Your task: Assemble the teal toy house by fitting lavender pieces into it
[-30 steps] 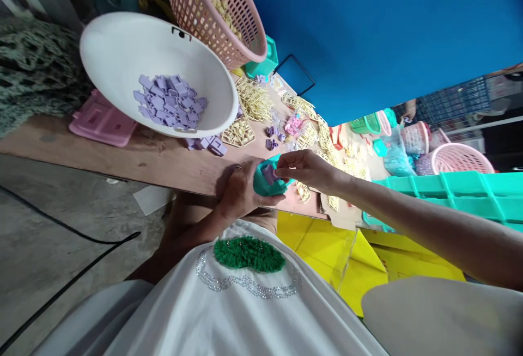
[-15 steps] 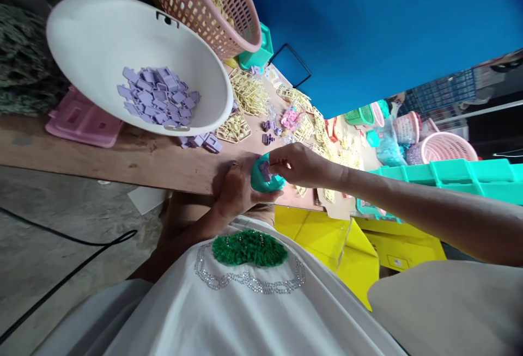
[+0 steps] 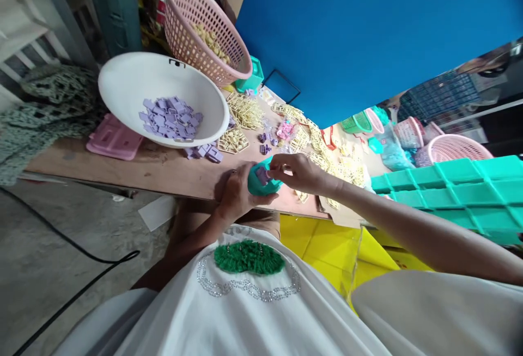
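Note:
My left hand (image 3: 240,190) is wrapped round a turquoise plastic piece (image 3: 254,183) at the table's front edge. Against that piece sits a small purple plastic part (image 3: 262,176). My right hand (image 3: 295,172) pinches at the purple part's right side; its fingertips partly cover whatever lies between them. To the left, a white bowl (image 3: 122,81) holds many loose purple parts (image 3: 171,118). More purple parts (image 3: 204,152) lie on the table beside the bowl. Just beyond my hands are small dark purple pieces (image 3: 265,149) and a pink cluster (image 3: 285,129).
Cream plastic frames (image 3: 245,111) are spread over the wooden table (image 3: 163,170). A pink basket (image 3: 241,67) stands behind the bowl, and a pink plastic piece (image 3: 114,137) lies left of it. Turquoise trays (image 3: 449,195) are at the right. A blue panel (image 3: 347,35) rises at the back.
The view has shifted, showing more of the left side. My right fingers have drawn back slightly from over the turquoise piece, exposing more of the purple part. My left hand keeps its hold.

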Motion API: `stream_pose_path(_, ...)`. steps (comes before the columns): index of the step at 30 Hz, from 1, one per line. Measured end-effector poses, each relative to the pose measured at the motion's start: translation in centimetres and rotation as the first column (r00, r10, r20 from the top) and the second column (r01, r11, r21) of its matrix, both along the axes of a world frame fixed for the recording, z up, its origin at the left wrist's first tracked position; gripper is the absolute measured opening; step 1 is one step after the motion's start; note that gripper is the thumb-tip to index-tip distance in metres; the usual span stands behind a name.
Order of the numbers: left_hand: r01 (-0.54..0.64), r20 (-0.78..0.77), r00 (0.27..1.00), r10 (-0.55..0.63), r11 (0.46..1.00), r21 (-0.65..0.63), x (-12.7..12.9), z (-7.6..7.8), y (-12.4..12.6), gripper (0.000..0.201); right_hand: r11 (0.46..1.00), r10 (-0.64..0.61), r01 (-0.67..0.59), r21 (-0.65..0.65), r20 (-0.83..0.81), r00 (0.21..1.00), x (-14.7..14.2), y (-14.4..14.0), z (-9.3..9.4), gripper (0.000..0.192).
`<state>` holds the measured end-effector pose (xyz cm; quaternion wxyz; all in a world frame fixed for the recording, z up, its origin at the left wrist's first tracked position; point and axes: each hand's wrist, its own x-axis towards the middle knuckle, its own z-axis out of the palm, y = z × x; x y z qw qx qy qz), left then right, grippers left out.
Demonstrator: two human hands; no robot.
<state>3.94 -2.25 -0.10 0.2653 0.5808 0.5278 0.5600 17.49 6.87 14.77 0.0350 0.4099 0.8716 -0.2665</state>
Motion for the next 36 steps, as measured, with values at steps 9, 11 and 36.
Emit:
stream_pose_path(9, -0.009, -0.011, 1.000, 0.009, 1.000, -0.008, -0.2, 0.1, 0.2, 0.072, 0.971, 0.159, -0.178, 0.159, 0.128, 0.979, -0.5, -0.8, 0.5, 0.017)
stream_pose_path(11, -0.010, -0.020, 1.000, 0.010, 1.000, -0.006, -0.2, 0.2, 0.2, 0.071, 0.982, 0.145, -0.164, 0.094, 0.182, 0.972, -1.3, -0.3, 0.8, 0.016)
stream_pose_path(36, -0.050, -0.048, 0.998, 0.051, 0.999, 0.018, -0.3, -0.6, 0.3, 0.075, 0.362, 0.907, -0.924, 0.126, 0.182, 0.380, -1.8, 4.8, 0.7, 0.027)
